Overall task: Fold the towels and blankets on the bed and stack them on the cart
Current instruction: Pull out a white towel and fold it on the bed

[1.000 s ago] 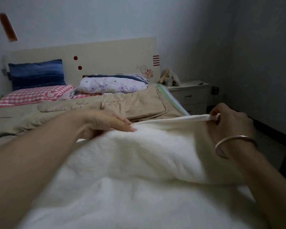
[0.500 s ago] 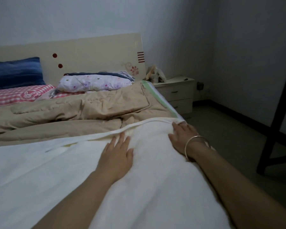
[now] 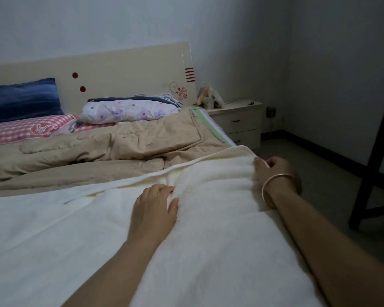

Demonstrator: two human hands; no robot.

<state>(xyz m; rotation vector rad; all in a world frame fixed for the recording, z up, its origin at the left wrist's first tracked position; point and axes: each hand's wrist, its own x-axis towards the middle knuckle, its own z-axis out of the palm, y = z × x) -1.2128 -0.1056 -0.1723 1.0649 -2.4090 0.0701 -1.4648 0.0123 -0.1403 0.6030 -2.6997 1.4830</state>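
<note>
White blanket point(image 3: 208, 251) covers the bed's point(image 3: 131, 69) near end, cut off below. Left hand point(image 3: 155, 207) pinches a fold, fingertips buried; right hand point(image 3: 275, 171) grips its right-edge corner, fingertips hidden.

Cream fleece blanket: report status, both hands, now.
Left hand grips a fold of the cream fleece blanket. Right hand grips its far corner. Blanket lies across the bed, fold unfinished. Rumpled tan quilt lies just beyond it.

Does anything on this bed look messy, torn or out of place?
Nothing torn or spilled. The white blanket is bunched into ridges between the left hand and right hand; the tan quilt lies rumpled.
</note>
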